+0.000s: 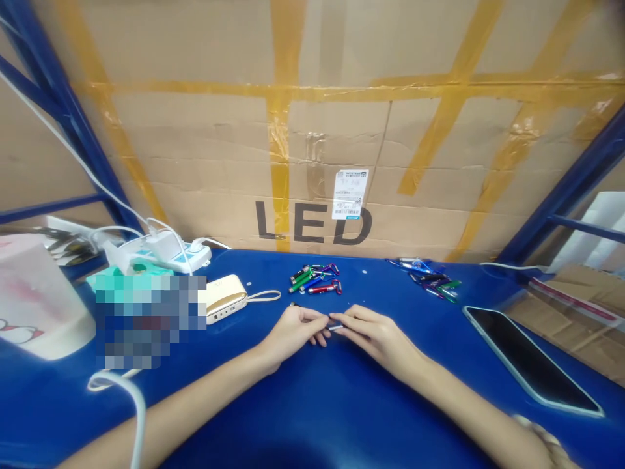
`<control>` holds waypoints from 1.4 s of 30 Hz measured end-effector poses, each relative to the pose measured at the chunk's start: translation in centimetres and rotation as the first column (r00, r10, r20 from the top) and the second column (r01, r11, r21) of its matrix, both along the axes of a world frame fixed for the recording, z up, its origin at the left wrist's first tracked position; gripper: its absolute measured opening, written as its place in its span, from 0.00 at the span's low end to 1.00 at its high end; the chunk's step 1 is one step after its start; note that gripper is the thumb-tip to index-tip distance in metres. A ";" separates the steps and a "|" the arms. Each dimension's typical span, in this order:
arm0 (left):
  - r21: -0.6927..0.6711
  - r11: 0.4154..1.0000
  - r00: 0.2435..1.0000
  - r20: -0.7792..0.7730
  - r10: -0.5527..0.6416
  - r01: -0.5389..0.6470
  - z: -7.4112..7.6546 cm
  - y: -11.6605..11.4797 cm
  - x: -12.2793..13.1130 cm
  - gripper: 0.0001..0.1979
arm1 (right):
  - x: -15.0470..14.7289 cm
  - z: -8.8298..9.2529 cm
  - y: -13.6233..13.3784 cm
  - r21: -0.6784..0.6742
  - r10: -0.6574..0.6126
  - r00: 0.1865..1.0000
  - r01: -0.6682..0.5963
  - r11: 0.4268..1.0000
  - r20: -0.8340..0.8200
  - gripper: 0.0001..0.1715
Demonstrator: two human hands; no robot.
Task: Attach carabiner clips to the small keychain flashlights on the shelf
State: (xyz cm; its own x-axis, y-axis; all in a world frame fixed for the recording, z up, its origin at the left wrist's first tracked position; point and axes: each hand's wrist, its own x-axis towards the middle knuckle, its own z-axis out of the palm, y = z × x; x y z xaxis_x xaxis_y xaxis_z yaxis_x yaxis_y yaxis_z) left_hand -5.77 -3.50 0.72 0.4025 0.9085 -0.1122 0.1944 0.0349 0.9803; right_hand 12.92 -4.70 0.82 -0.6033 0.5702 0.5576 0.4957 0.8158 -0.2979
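We log, from mid-table: clear tabletop (312,417) at 6 o'clock; keychain pile (316,279) blocks 12, pwr bank (224,298) 10, phone (530,361) 3.

Both forearms are stretched inward; the left hand (297,329) and right hand (375,335) are held fingertip to fingertip, fingers apparently pinched.

You are working on a deep blue surface (312,404), facing brown cardboard (195,143) crossed with yellow tape (279,130). You are pinching a silver piece (334,326), while green, blue, red and purple torches (315,279) are lying near a gold power bank (224,298).
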 end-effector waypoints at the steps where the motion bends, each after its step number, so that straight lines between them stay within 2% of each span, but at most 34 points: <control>1: -0.005 1.000 1.000 -0.019 0.000 0.000 0.1 0.1 -0.1 0.16 | 0.0 0.0 0.0 0.010 -0.001 1.000 0.001 1.000 0.005 0.18; 3: 0.048 0.999 0.999 -0.045 0.008 -0.006 0.2 0.2 -0.2 0.17 | -0.1 -0.2 0.0 0.042 -0.021 0.999 0.020 0.999 0.027 0.18; 5: 0.191 0.982 0.997 -0.076 0.024 -0.009 0.2 0.1 -0.3 0.17 | -0.1 -0.5 0.0 0.095 -0.068 0.995 0.062 0.994 0.067 0.19; 8: 0.428 0.903 0.988 -0.148 0.043 0.024 0.4 -0.3 -0.2 0.19 | -0.2 -0.9 0.1 0.209 -0.138 0.978 0.104 0.972 0.157 0.20; 10: 0.508 0.860 0.982 -0.181 0.053 0.047 0.5 -0.7 -0.1 0.20 | -0.3 -1.1 0.1 0.279 -0.149 0.966 0.087 0.956 0.212 0.19; 12: 0.533 0.845 0.982 -0.179 0.055 0.050 0.5 -1.1 0.1 0.20 | -0.5 -1.1 0.0 0.327 -0.143 0.961 0.059 0.943 0.239 0.18; 20: 0.493 0.870 0.994 -0.093 0.049 0.003 0.1 -1.6 0.2 0.21 | -0.8 -1.0 -0.4 0.415 -0.140 0.975 0.056 0.908 0.175 0.14; 31: 0.597 0.798 0.984 -0.080 0.158 -0.080 0.5 -2.3 0.7 0.15 | -1.2 -1.4 -0.4 0.410 -0.138 0.990 0.118 0.905 0.020 0.09; 38: 0.492 0.858 0.981 -0.043 0.192 -0.146 0.4 -2.7 0.9 0.12 | -1.2 -1.4 -0.4 0.379 -0.121 0.992 0.121 0.917 -0.024 0.10; 42: 0.251 0.948 0.981 0.074 0.182 -0.195 0.2 -2.5 1.1 0.11 | -1.2 -1.1 -0.4 0.359 -0.106 0.992 0.121 0.926 -0.061 0.10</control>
